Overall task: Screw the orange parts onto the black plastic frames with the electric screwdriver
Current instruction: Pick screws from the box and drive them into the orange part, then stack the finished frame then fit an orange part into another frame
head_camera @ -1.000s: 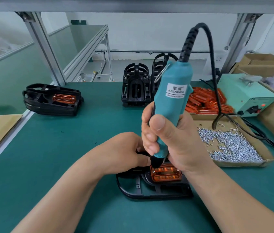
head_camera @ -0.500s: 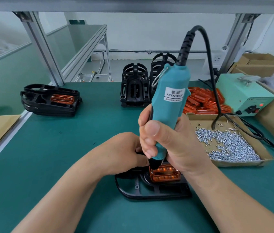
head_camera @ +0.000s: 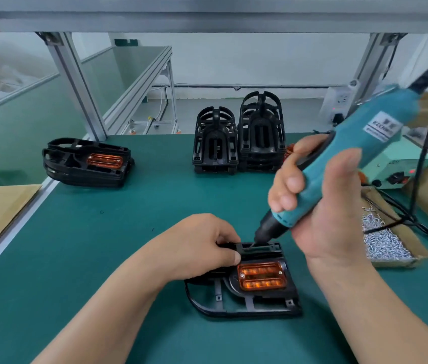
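A black plastic frame (head_camera: 236, 308) lies flat on the green mat in front of me, with an orange part (head_camera: 261, 276) seated in it and a screw head visible at each upper corner. My left hand (head_camera: 199, 245) grips the frame's far left edge. My right hand (head_camera: 320, 206) holds the teal electric screwdriver (head_camera: 344, 164), tilted to the right, its bit tip just above the frame's far edge.
A stack of frames fitted with an orange part (head_camera: 86, 162) sits at the far left. Two stacks of bare black frames (head_camera: 239, 137) stand at the back. A cardboard tray of screws (head_camera: 383, 240), the power box (head_camera: 402, 166) and cables lie at the right.
The screwdriver has lifted off the orange part and tilted to the right, leaving the part uncovered. My left hand still holds the frame.
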### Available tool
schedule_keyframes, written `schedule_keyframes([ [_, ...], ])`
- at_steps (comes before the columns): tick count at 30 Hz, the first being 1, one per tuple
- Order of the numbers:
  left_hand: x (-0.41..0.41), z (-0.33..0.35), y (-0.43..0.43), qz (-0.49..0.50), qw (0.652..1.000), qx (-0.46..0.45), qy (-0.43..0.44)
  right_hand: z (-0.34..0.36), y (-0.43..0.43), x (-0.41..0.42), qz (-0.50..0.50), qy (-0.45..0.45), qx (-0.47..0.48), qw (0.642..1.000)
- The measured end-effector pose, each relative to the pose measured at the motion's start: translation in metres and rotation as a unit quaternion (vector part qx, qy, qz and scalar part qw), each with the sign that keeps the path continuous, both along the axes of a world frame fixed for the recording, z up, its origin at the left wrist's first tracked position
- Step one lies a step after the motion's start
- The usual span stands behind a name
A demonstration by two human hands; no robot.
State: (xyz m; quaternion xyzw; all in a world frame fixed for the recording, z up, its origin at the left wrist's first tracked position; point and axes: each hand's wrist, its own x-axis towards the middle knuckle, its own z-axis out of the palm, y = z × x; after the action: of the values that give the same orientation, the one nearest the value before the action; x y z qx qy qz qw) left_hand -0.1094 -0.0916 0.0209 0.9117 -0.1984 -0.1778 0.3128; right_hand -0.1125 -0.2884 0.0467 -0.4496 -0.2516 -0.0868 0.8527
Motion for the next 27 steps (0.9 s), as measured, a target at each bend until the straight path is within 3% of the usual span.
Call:
schedule_keyframes([
  [5, -0.003, 0.001, 0.002, -0.004, 0.998, 0.048, -0.043, -0.008, -0.035, 0.017, -0.083, 0.083, 0.091, 0.989],
  [13, -0.024, 0.004, -0.009, -0.155, 0.978, 0.093, -0.101, -0.019, -0.058, 0.03, -0.13, 0.134, 0.138, 0.973],
  [27, 0.004, 0.018, 0.03, -0.077, 0.965, 0.192, -0.159, -0.021, -0.052, 0.031, -0.121, 0.133, 0.105, 0.978],
])
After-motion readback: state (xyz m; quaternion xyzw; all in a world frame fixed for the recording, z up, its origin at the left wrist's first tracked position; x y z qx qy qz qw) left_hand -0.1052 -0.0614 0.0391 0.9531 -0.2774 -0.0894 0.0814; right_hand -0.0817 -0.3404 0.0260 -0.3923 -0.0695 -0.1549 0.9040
